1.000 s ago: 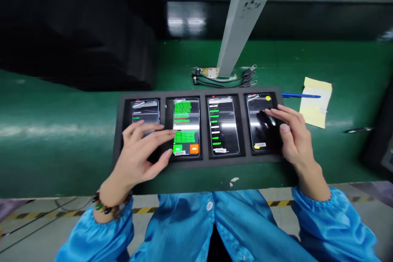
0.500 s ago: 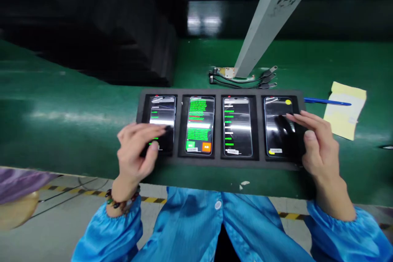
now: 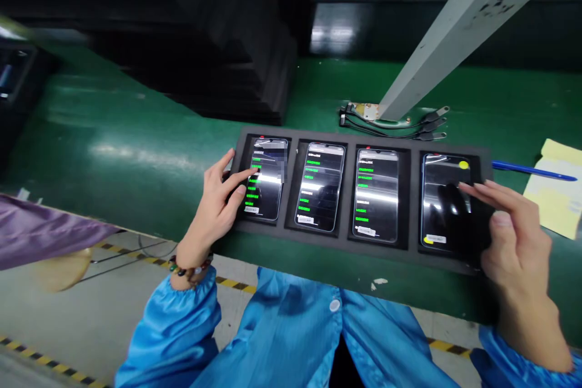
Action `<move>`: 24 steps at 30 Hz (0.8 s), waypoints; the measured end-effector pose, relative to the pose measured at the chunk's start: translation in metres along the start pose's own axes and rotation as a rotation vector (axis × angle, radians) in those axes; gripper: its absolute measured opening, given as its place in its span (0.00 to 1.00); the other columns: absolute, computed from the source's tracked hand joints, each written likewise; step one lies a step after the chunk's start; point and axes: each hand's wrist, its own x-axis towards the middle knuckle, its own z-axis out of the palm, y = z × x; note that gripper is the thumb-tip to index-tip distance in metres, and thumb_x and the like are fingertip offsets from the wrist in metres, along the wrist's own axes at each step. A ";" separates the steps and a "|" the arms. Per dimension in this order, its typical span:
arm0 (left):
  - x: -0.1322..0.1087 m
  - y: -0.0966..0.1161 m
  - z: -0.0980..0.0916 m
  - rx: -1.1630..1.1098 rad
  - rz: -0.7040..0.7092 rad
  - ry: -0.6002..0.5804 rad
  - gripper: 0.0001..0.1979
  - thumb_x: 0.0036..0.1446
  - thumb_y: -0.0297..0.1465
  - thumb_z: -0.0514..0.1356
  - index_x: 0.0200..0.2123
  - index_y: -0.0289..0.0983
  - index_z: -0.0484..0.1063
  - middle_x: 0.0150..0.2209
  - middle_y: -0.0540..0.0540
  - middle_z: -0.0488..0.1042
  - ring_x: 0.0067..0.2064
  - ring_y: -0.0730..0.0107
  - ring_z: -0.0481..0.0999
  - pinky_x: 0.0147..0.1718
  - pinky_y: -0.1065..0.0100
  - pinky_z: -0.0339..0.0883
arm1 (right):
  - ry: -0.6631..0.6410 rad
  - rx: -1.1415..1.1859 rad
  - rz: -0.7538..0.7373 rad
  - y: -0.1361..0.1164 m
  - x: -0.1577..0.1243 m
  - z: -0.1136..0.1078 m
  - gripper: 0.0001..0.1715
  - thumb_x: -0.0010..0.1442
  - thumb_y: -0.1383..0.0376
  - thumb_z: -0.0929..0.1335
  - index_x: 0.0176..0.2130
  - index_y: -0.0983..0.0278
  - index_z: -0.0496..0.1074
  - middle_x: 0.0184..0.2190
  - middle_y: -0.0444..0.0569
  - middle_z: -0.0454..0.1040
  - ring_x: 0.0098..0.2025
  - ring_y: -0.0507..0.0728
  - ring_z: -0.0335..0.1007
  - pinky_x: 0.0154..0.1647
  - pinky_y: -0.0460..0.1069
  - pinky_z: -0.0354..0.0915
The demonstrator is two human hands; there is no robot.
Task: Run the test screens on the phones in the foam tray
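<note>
Several smartphones lie face up in a row in the cutouts of a dark foam tray (image 3: 291, 235). My left hand (image 3: 220, 197) is open at the leftmost phone (image 3: 268, 194), its index fingertip on or just over the lit screen. Green and white text lines show there, as on the second phone (image 3: 321, 188) and the third phone (image 3: 376, 194). At the tray's right end my right hand (image 3: 518, 236) is open, fingers stretched over the edge of the rightmost phone (image 3: 443, 206). That screen is mostly black with two yellow dots. Neither hand holds anything.
Short black cables (image 3: 395, 127) lie behind the tray by the foot of a grey post (image 3: 431, 42). A tall black stack (image 3: 245, 60) stands at back left. A blue pen (image 3: 536, 170) overlaps a yellow paper (image 3: 559, 194) at right. Purple fabric (image 3: 50, 227) shows at far left.
The view has turned, so the tray looks tilted and further right. My left index finger now points onto the leftmost phone. The second phone's dense green text and coloured buttons gave way to a list.
</note>
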 end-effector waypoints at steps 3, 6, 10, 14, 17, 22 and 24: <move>0.002 0.000 -0.001 0.025 0.011 -0.014 0.22 0.80 0.41 0.53 0.69 0.48 0.78 0.83 0.40 0.55 0.82 0.45 0.56 0.78 0.34 0.55 | 0.013 -0.006 -0.010 0.002 0.001 0.001 0.26 0.79 0.52 0.64 0.69 0.48 0.79 0.57 0.56 0.87 0.70 0.73 0.77 0.72 0.75 0.71; 0.003 -0.001 -0.001 0.041 0.039 -0.011 0.22 0.80 0.41 0.54 0.70 0.48 0.76 0.83 0.39 0.55 0.81 0.44 0.57 0.77 0.34 0.57 | 0.021 -0.013 -0.024 0.005 0.001 0.002 0.26 0.79 0.53 0.64 0.68 0.48 0.79 0.56 0.57 0.88 0.69 0.73 0.78 0.71 0.74 0.72; 0.003 -0.004 0.000 0.087 0.083 -0.012 0.22 0.79 0.39 0.55 0.70 0.46 0.76 0.82 0.36 0.55 0.82 0.40 0.56 0.75 0.33 0.58 | 0.021 -0.024 -0.051 0.006 0.000 0.001 0.26 0.79 0.55 0.64 0.69 0.50 0.79 0.56 0.57 0.87 0.69 0.73 0.78 0.71 0.74 0.72; 0.004 0.010 0.001 0.161 0.183 0.050 0.22 0.77 0.36 0.58 0.70 0.45 0.75 0.83 0.35 0.52 0.82 0.35 0.55 0.75 0.30 0.56 | -0.060 -0.083 -0.058 -0.012 0.001 0.000 0.25 0.79 0.58 0.65 0.68 0.53 0.79 0.60 0.58 0.84 0.71 0.74 0.74 0.73 0.75 0.68; 0.009 0.031 0.006 0.164 0.312 0.035 0.24 0.74 0.34 0.61 0.70 0.47 0.75 0.83 0.39 0.53 0.80 0.36 0.58 0.75 0.33 0.57 | -0.163 -0.066 -0.092 -0.035 0.001 0.004 0.25 0.78 0.60 0.65 0.69 0.55 0.76 0.63 0.59 0.82 0.72 0.74 0.73 0.72 0.75 0.67; 0.018 0.057 0.022 0.137 0.446 -0.006 0.24 0.71 0.31 0.62 0.69 0.48 0.76 0.80 0.39 0.60 0.76 0.39 0.65 0.73 0.36 0.61 | -0.314 -0.056 -0.188 -0.067 0.001 0.022 0.25 0.79 0.64 0.65 0.71 0.56 0.73 0.65 0.59 0.79 0.72 0.71 0.72 0.68 0.70 0.68; 0.019 0.062 0.027 0.137 0.503 -0.024 0.23 0.70 0.31 0.63 0.67 0.46 0.77 0.79 0.38 0.62 0.74 0.39 0.66 0.72 0.36 0.62 | -0.360 -0.038 -0.242 -0.074 0.001 0.028 0.25 0.79 0.66 0.64 0.71 0.56 0.72 0.65 0.57 0.80 0.72 0.70 0.71 0.69 0.68 0.67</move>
